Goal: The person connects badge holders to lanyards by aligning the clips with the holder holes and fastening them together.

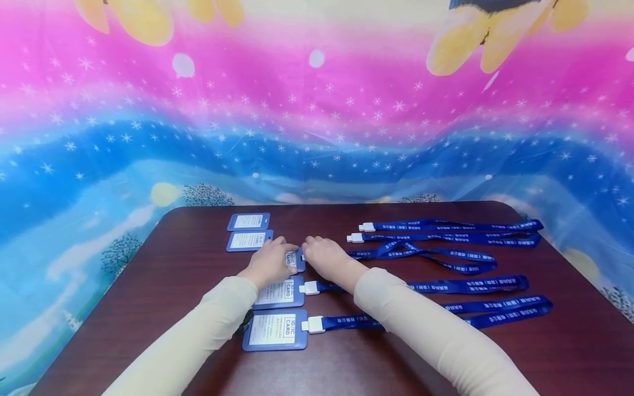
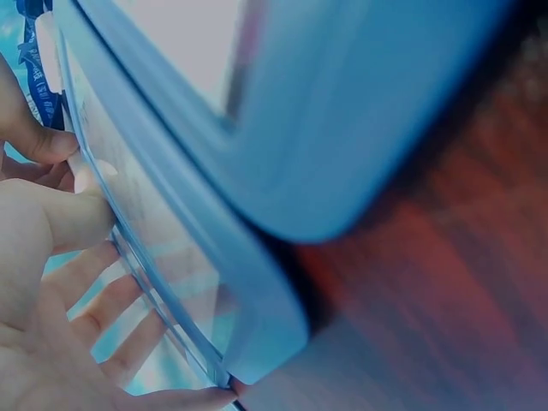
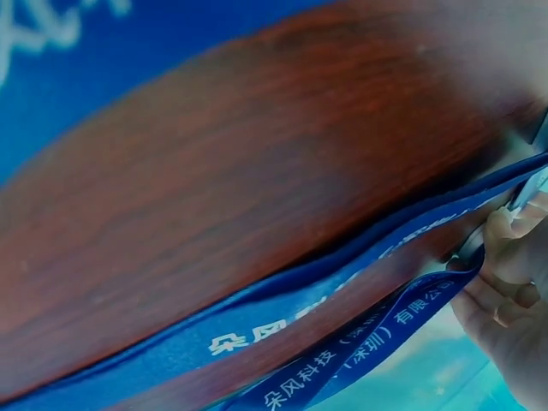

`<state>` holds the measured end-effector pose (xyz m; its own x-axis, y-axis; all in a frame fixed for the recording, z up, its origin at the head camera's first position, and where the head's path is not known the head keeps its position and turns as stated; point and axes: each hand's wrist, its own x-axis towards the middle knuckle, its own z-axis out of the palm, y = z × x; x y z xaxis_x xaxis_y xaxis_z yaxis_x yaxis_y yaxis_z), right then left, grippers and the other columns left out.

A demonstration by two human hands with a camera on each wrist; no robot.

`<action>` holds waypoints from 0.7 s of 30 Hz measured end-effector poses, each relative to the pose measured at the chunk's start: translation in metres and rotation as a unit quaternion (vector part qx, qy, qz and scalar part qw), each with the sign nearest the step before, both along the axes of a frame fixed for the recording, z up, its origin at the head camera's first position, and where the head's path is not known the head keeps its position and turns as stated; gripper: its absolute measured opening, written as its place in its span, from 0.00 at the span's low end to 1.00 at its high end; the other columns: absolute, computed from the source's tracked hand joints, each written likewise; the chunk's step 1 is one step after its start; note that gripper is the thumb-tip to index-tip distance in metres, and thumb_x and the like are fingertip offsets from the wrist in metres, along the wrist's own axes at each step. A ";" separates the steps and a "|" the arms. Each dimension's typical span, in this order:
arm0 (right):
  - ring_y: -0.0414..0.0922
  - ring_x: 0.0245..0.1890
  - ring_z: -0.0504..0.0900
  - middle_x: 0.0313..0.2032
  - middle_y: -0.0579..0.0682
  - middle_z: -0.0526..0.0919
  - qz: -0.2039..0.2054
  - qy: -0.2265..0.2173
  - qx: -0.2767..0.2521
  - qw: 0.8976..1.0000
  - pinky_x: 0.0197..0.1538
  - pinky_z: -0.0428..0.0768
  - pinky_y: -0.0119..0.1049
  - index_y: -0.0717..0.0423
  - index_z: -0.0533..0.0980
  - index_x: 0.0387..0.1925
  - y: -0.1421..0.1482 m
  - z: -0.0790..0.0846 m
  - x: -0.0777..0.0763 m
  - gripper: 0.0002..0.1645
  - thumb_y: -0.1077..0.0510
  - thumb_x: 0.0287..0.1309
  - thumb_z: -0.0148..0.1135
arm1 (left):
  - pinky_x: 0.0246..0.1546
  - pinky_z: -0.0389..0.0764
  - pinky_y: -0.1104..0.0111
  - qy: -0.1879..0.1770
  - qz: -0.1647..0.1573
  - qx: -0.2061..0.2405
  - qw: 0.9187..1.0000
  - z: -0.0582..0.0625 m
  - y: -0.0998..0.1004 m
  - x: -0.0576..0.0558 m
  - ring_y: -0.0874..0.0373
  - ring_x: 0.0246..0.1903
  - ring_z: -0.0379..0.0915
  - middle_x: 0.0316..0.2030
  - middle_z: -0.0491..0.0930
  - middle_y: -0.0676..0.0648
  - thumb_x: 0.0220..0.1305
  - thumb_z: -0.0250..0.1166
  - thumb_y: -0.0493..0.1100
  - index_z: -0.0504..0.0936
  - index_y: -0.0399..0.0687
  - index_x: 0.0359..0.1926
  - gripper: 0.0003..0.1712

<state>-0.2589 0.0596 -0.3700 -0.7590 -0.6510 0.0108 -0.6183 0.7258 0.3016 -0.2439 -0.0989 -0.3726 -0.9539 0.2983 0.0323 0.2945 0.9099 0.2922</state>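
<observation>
Middle lanyard [image 1: 393, 251]: runs from the right hand [image 1: 328, 259] toward the table [image 1: 307, 220]'s right edge.
Right hand: fingers pinch this lanyard's left end.
Left hand [image 1: 269, 260]: thumb and fingers grip the middle card holder [image 1: 291, 259].
Middle card holder: beside the right fingers, third of five from the table's far edge.

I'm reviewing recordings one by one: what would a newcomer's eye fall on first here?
Probably the pink-and-blue snowflake backdrop, filling the upper part of the head view behind the dark table. Next, near the middle, the left hand holds a card holder, and close beside it the right hand pinches the end of a blue lanyard. Other lanyards lie across the table's right side.
</observation>
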 end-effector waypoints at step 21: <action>0.45 0.46 0.81 0.46 0.52 0.82 0.017 0.003 -0.012 1.000 0.51 0.81 0.37 0.57 0.80 0.55 0.000 0.001 0.001 0.16 0.60 0.67 0.62 | 0.69 0.57 0.48 0.007 0.003 0.024 1.000 -0.002 0.003 -0.001 0.45 0.57 0.69 0.55 0.76 0.41 0.55 0.75 0.44 0.79 0.41 0.61 0.32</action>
<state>-0.2584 0.0595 -0.3689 -0.7366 -0.6757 0.0311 -0.6406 0.7117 0.2883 -0.2452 -0.0963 -0.3742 -0.9551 0.2902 0.0594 0.2931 0.8966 0.3319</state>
